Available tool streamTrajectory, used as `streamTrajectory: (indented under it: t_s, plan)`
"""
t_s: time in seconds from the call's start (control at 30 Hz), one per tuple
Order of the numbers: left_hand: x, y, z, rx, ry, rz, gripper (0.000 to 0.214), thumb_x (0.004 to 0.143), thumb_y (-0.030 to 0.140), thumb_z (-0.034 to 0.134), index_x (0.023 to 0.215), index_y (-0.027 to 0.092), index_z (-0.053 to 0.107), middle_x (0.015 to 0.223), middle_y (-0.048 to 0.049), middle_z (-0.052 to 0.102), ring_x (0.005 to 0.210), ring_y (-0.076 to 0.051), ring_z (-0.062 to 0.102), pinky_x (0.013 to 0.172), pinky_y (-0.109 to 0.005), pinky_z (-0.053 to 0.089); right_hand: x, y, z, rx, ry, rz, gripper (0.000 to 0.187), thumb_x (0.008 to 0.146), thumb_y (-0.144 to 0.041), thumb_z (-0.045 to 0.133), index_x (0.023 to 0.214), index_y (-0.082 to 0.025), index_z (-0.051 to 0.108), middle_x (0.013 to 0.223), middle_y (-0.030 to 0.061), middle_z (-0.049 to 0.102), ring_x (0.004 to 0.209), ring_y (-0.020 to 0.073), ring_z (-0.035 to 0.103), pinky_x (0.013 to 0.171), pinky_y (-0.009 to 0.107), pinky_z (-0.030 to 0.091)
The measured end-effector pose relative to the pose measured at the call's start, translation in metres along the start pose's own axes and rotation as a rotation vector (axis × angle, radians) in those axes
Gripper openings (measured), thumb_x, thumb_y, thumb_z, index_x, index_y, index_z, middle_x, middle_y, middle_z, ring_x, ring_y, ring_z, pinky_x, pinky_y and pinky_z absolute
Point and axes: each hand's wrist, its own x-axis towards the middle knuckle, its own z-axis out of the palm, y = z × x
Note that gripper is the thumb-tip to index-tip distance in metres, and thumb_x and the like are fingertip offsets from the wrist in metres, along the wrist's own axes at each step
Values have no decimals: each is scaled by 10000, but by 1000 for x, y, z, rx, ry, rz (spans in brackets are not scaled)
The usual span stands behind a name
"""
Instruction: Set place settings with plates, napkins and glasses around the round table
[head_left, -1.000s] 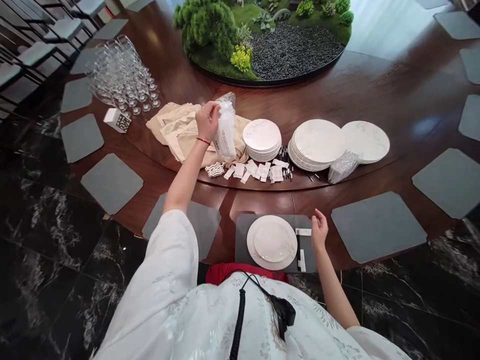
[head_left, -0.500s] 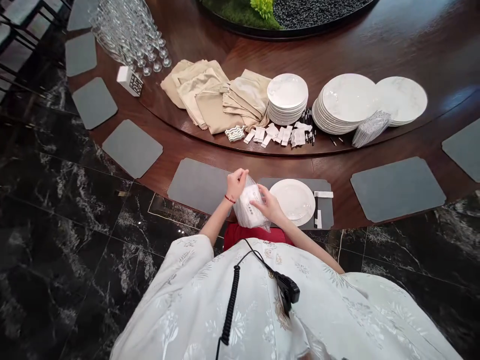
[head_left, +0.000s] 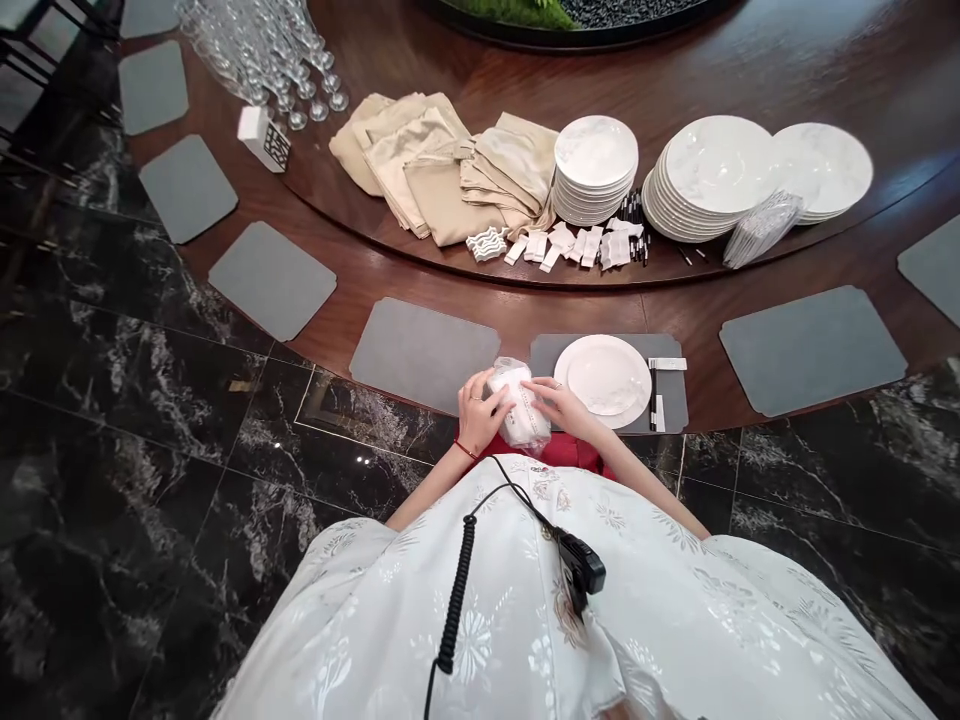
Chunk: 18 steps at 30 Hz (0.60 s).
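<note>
Between my two hands is a white packet in clear plastic wrap (head_left: 520, 408), with small print on its face; what is inside I cannot make out. My left hand (head_left: 480, 412) grips its left side, thumb across the front. The fingers of my right hand (head_left: 562, 408) press on its right side. Just right of my hands, a small plate (head_left: 611, 388) rests on a larger white plate (head_left: 600, 345), on a grey placemat (head_left: 544, 350). Black chopsticks (head_left: 653, 395) lie beside the plates, with a white paper sleeve (head_left: 667, 364) near their top.
Along the turntable's edge are beige folded cloths (head_left: 450, 200), a stack of small plates (head_left: 596, 150), larger plates (head_left: 709, 165), white paper pieces (head_left: 592, 245) and a plastic-wrapped bundle (head_left: 763, 228). Wine glasses (head_left: 262, 60) crowd the far left. More placemats (head_left: 814, 350) line the table rim.
My left hand has moved from the top of the plastic wrap down to the packet's left side. The wrap now sits closer around the packet. The view has tilted slightly downward.
</note>
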Motion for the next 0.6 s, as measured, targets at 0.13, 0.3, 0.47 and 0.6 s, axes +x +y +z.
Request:
streamTrajectory:
  t_s: [0.13, 0.3, 0.47, 0.6]
  plan:
    - [3, 5, 4, 10, -32, 31, 242, 992, 324, 554, 1016, 269, 789, 1016, -93, 710, 966, -226, 585, 844, -368, 429, 6, -6, 4, -156, 152, -48, 238, 978, -367, 581, 1093, -275, 769, 1235, 112, 625, 1073, 262, 613, 933, 453, 554]
    - [-4, 16, 0, -112, -14, -13, 304, 1024, 323, 475, 979, 230, 760, 977, -78, 714, 902, -189, 608, 796, -315, 474, 4, -25, 17, -67, 157, -169, 286, 1032, -328, 469, 945, -233, 725, 974, 103, 687, 949, 251, 575, 868, 429, 519]
    - [-21, 18, -2, -211, -184, 50, 380, 1039, 341, 370, 846, 183, 657, 811, -64, 672, 768, -166, 606, 720, -282, 467, -12, -31, 22, 156, -1, -119, 396, 1048, -452, 383, 834, -220, 622, 797, 70, 595, 840, 234, 515, 780, 396, 476]
    - [-20, 14, -6, -268, -363, 260, 485, 1028, 476, 347, 681, 187, 524, 662, -35, 565, 646, -149, 509, 622, -275, 378, -21, -33, 20, 205, -189, -105, 528, 1020, -584, 362, 671, -220, 518, 684, 40, 495, 783, 218, 439, 767, 386, 409]
